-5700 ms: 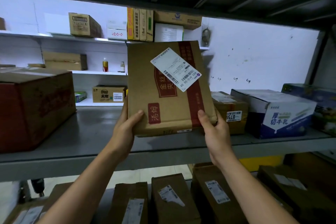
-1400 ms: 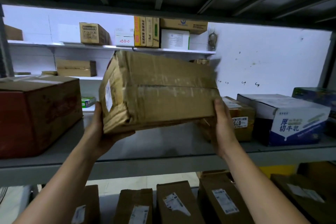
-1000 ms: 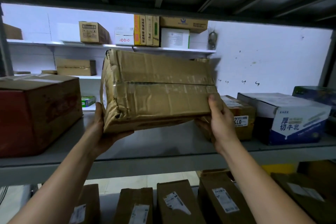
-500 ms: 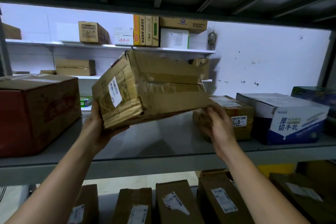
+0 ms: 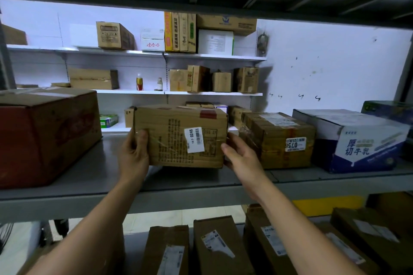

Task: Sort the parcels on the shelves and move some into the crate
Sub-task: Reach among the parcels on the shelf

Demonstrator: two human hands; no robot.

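Note:
A worn brown cardboard parcel (image 5: 178, 136) with a small white barcode label on its front face sits level on the grey metal shelf (image 5: 201, 187), or just above it. My left hand (image 5: 134, 154) grips its left end with the thumb on the front. My right hand (image 5: 239, 156) is at its lower right corner, fingers spread against the end; whether it still grips is unclear. No crate is in view.
A big red-brown carton (image 5: 44, 134) stands left on the same shelf. To the right are a taped brown parcel (image 5: 279, 138) and a white-and-blue milk box (image 5: 357, 138). Several labelled parcels (image 5: 219, 250) lie on the shelf below. White wall shelves behind hold small boxes.
The parcel was tilted high in both hands; it has turned, its labelled face now toward me, and come down level at the shelf between the red carton and the taped parcel.

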